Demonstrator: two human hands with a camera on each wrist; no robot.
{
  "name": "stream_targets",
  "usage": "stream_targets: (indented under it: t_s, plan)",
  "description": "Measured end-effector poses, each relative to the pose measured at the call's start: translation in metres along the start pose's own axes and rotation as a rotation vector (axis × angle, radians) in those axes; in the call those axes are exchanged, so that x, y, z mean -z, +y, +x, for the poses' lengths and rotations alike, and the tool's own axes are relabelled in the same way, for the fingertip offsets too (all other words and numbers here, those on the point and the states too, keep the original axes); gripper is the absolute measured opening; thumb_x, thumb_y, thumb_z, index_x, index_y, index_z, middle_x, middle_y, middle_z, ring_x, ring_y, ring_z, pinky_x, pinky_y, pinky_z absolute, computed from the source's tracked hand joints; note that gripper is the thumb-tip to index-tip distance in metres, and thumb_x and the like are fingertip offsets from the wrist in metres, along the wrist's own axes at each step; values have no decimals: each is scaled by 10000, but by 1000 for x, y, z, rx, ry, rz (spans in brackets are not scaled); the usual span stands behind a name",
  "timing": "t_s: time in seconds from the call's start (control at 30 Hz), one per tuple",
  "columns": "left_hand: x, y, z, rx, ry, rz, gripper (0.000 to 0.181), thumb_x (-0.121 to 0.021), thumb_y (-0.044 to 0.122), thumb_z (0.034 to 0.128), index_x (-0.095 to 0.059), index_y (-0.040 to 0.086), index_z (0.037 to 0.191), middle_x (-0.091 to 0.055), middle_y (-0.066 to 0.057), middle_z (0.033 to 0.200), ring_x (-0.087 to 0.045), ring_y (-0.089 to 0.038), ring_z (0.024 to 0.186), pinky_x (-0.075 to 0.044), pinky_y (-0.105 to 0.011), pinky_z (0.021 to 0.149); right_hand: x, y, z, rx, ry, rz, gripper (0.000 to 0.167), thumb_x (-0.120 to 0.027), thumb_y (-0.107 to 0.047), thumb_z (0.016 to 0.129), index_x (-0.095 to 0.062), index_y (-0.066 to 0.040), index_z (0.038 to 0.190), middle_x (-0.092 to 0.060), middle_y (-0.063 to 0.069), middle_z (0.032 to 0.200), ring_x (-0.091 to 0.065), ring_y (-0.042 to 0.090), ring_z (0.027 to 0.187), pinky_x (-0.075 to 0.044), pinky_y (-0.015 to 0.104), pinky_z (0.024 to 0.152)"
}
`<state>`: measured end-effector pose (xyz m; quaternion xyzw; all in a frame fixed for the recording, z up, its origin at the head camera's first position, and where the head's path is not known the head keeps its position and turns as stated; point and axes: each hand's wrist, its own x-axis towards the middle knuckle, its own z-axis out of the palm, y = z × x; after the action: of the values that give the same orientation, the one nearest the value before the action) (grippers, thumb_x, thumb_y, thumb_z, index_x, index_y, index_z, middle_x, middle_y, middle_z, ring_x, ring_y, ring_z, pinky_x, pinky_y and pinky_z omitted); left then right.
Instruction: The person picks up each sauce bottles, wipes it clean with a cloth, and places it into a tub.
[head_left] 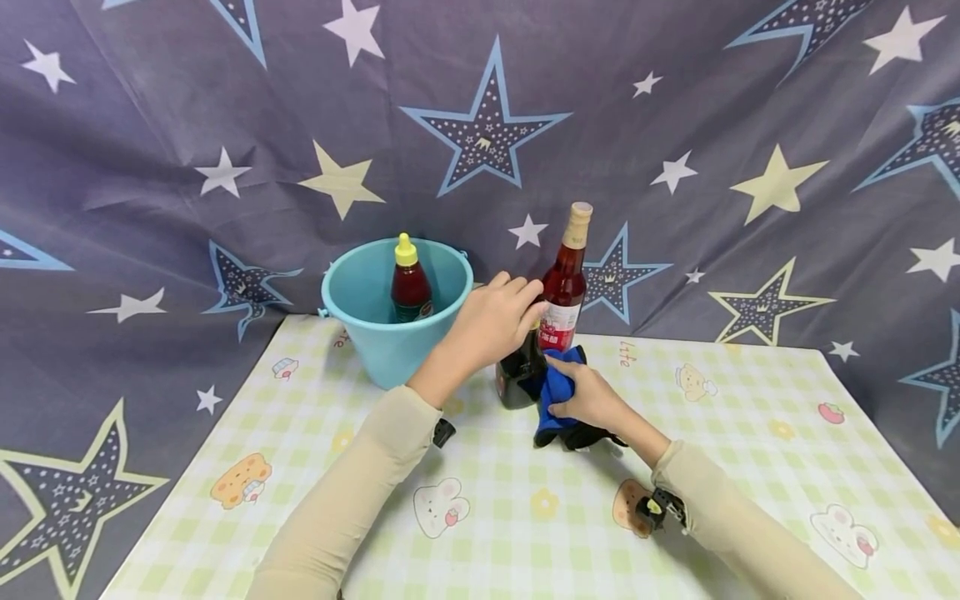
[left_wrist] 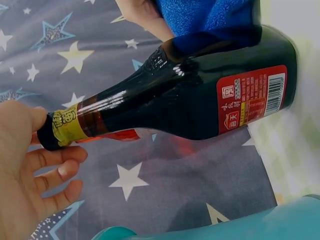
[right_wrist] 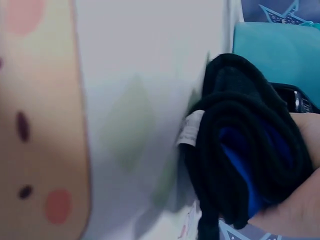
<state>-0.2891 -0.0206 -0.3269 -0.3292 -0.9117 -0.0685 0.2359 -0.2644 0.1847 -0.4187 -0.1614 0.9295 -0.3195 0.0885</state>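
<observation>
A dark sauce bottle [head_left: 517, 375] stands upright on the table, its red label and yellow neck band showing in the left wrist view [left_wrist: 190, 90]. My left hand [head_left: 491, 321] pinches its black cap between thumb and fingers [left_wrist: 55, 160]. My right hand [head_left: 592, 396] grips a folded blue cloth [head_left: 557, 387] with black edging [right_wrist: 240, 145], held against the side of the bottle. Behind them rises a taller bottle of red liquid [head_left: 564, 287] with a tan cap.
Left of the hands, a light blue bucket [head_left: 382, 354] holds a red sauce bottle [head_left: 410, 285] with a yellow cap. The table [head_left: 510, 550] has a green checked cover with cartoon prints. A grey curtain [head_left: 637, 158] with stars hangs behind.
</observation>
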Motion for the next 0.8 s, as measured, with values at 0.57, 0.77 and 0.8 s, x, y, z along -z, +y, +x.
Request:
stream_targets:
  t_s: [0.57,0.77,0.8]
  plan:
    - [-3,-3,0,-36,44,48,406,-450,409,1080,-646,127,1297,-720,-39,1089,-624,-212,914,-562,-317,766,67,-47,-23,52,233,272,810,-805,-101,858,-426,-248,1558,-396,272,1570,-535,461,1272,-479,588,1019]
    - [-7,-1,-2,-36,75,76,432,-474,416,1067,-654,102,1303,-732,-59,1068,-664,-208,919,-585,-309,786,63,-60,-24,140,403,292,806,-809,-96,859,-439,-290,1549,-424,208,1580,-524,460,1325,-468,620,1042]
    - [-8,-1,-2,-33,78,77,436,-479,415,1066,-654,98,1308,-734,-63,1073,-670,-210,924,-588,-311,795,59,-62,-24,150,429,288,810,-809,-89,857,-438,-288,1550,-427,199,1581,-514,455,1340,-464,621,1049]
